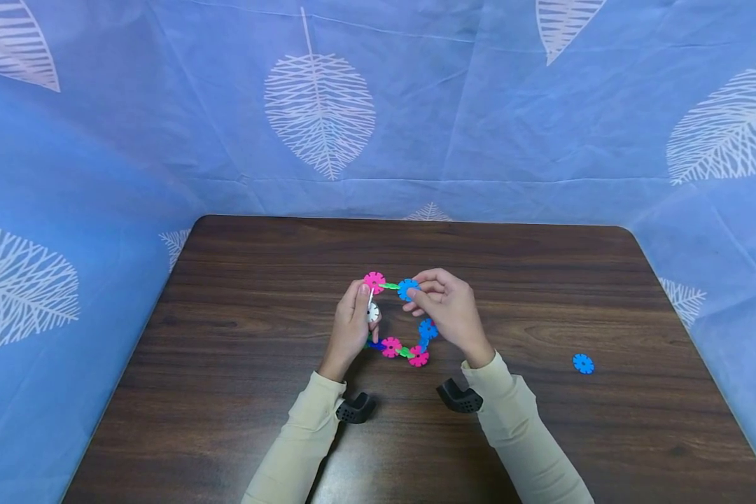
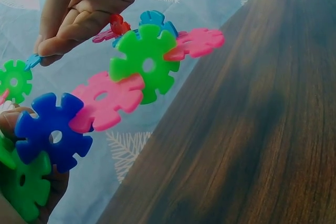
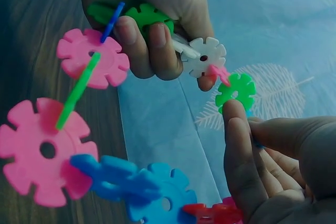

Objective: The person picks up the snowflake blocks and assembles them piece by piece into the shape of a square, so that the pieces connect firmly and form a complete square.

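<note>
A chain of notched plastic snowflake discs hangs between both hands above the table. The left hand [image 1: 351,325] grips it around white and green discs [image 3: 152,20]; a white disc [image 3: 207,56] shows beside its fingers. Between thumb and fingers the right hand [image 1: 449,308] pinches a blue disc [image 1: 407,288], slotted to a green disc [image 3: 235,93]. That green disc joins a pink disc [image 1: 374,282] over the left thumb. Lower down, the chain runs through a dark blue disc [image 2: 54,132], pink, green and light blue discs [image 1: 428,328] to a red one [image 2: 119,24], near the right hand.
A single loose blue disc [image 1: 583,363] lies on the brown wooden table [image 1: 227,392], to the right of the right forearm. Black wrist cameras [image 1: 355,408] sit on both sleeves. Blue cloth with white leaf prints [image 1: 416,105] hangs behind and beside the table.
</note>
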`<state>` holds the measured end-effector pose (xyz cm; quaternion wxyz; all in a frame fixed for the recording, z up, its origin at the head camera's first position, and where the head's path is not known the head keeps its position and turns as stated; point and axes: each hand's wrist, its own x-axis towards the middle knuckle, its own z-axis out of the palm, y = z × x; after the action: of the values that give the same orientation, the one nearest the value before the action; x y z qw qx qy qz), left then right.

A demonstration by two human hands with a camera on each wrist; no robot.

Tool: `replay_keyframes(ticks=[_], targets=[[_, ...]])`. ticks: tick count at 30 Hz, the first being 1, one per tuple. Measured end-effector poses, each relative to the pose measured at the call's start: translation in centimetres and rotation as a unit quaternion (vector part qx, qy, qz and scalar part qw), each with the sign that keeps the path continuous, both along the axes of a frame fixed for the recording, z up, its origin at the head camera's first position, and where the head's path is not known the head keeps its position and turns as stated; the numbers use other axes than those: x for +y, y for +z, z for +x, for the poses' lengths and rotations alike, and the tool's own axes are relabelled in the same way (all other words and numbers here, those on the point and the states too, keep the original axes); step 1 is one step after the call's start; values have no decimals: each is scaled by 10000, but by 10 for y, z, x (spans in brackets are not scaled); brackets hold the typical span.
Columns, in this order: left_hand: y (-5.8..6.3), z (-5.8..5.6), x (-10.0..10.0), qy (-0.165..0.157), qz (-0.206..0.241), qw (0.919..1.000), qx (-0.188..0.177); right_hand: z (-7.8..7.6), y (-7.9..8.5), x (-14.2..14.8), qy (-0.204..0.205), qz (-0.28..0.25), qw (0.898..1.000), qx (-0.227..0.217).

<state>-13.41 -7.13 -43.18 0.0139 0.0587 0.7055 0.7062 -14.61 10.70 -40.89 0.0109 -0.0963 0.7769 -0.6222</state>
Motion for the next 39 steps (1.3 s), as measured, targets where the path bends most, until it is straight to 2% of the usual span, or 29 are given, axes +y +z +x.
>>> replay_keyframes(ticks=[5,12,20,21,31,37,39], targets=[[1,0,0,-43,-32,10000,39,-1,1,-1,-7,131,9999,107],[-21,-9,0,-26,-85,10000,26,-2,1,-2,-43,245,9992,328],[-23,-7,2,4,-231,9997,119,-1,-3,-3,-246,190,9989,356],[-27,-8,3,35,-225,9996,182,-1,-3,-3,-258,167,9989,358],[-19,-13,5,-200,-419,9989,83,-2,-11,-3,-453,-131,9971,600],[7,-6,4,-307,-539,9981,59,-2,-17,-4,-578,-403,9955,633],[12,-4,4,-321,-555,9979,53,-2,-19,-5,-592,-484,9951,626]])
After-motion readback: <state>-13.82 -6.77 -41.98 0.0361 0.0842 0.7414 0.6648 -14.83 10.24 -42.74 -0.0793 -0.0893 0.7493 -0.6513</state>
